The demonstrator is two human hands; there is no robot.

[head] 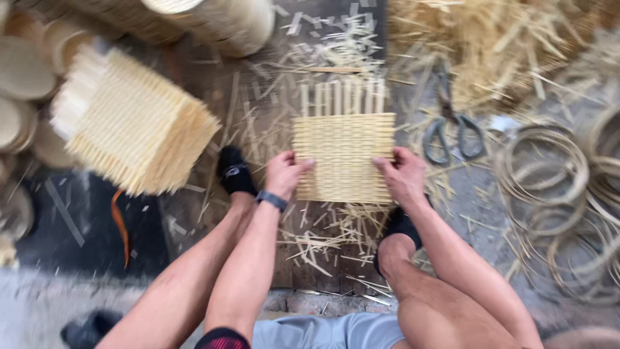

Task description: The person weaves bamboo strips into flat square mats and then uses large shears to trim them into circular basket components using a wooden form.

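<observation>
A square woven mat of pale bamboo strips point(343, 155) lies flat on the floor between my feet, with loose strip ends sticking out along its far edge. My left hand point(285, 172) grips the mat's near left edge, fingers on top. My right hand point(403, 176) holds the near right edge the same way. A dark band sits on my left wrist. Both my feet wear black socks, one beside each hand.
A stack of finished woven mats point(129, 123) lies at the left. Grey-handled scissors point(451, 126) rest right of the mat. Coiled bamboo rings point(549, 174) are at the right, a straw heap point(504, 45) behind, round woven lids point(22, 71) far left. Offcuts litter the floor.
</observation>
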